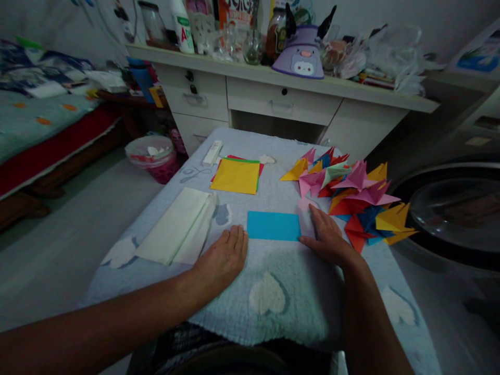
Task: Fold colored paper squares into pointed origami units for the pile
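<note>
A blue sheet of paper point(273, 226), folded into a rectangle, lies flat on the cloth-covered table. My left hand point(224, 252) rests at its left edge, fingers laid flat and close together, holding nothing. On the right, my right hand point(327, 235) is open, thumb and fingers apart. Its thumb touches the lower right corner of the paper, and the index finger reaches over a pale heart on the cloth. Beyond the blue sheet sits a stack of square paper point(235, 176), yellow on top with green and red edges below. Several folded paper cranes point(355, 192) are heaped beside my right hand.
A folded whitish paper or cloth point(174, 224) lies left of my left hand. A small white box point(213, 153) stands near the far left. Behind is a white desk point(187, 94) with jars and a purple visor cap point(300, 52); a pink bin point(156, 159) is on the floor.
</note>
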Demonstrator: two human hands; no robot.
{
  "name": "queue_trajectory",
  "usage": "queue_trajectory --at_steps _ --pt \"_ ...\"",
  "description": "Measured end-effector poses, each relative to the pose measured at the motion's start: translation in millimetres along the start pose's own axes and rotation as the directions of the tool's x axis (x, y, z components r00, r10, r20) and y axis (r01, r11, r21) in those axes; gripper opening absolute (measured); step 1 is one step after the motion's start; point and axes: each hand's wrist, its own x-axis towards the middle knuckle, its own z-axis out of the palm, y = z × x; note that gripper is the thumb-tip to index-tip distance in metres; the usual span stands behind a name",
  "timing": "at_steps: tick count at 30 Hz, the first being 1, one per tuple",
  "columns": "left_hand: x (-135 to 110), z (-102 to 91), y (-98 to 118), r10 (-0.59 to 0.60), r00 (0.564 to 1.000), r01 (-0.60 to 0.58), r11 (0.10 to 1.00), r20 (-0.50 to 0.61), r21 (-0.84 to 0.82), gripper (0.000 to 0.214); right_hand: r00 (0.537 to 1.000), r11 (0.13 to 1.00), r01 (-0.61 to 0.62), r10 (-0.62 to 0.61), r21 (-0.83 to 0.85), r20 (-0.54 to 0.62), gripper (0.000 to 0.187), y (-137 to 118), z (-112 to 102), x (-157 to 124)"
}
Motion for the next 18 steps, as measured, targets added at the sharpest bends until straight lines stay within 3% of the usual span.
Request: queue_trajectory --at_steps 7,10,13,16,18 --pt "2.1 -9.3 -7.9 -0.037 0.999 0.039 0.997 0.035 -0.070 0.043 1.000 0.994 0.002 0.000 0.109 -0.023 0.090 3.1 -0.2 0.9" --pt "12.2 -20.6 -16.2 -0.153 0.985 0.166 0.961 0.076 -0.221 0.031 0.993 0.961 0.051 -0.020 0.270 -0.115 0.080 -1.8 4.8 5.0" --pt "27.5 -29.2 -21.2 -0.260 0.966 0.242 0.895 0.003 -0.375 0.029 0.966 0.918 0.132 -0.035 0.373 -0.256 0.063 -11.2 12.2 10.5" --pt "43.4 -29.7 -21.8 -0.346 0.934 0.266 0.835 -0.085 -0.482 0.050 0.938 0.893 0.168 -0.014 0.419 -0.347 0.048 -16.8 18.1 14.6" --pt "51.6 -25.6 -21.8 -0.376 0.923 0.276 0.793 -0.080 -0.542 0.063 0.924 0.857 0.203 -0.007 0.474 -0.383 0.039 -15.5 20.4 16.0"
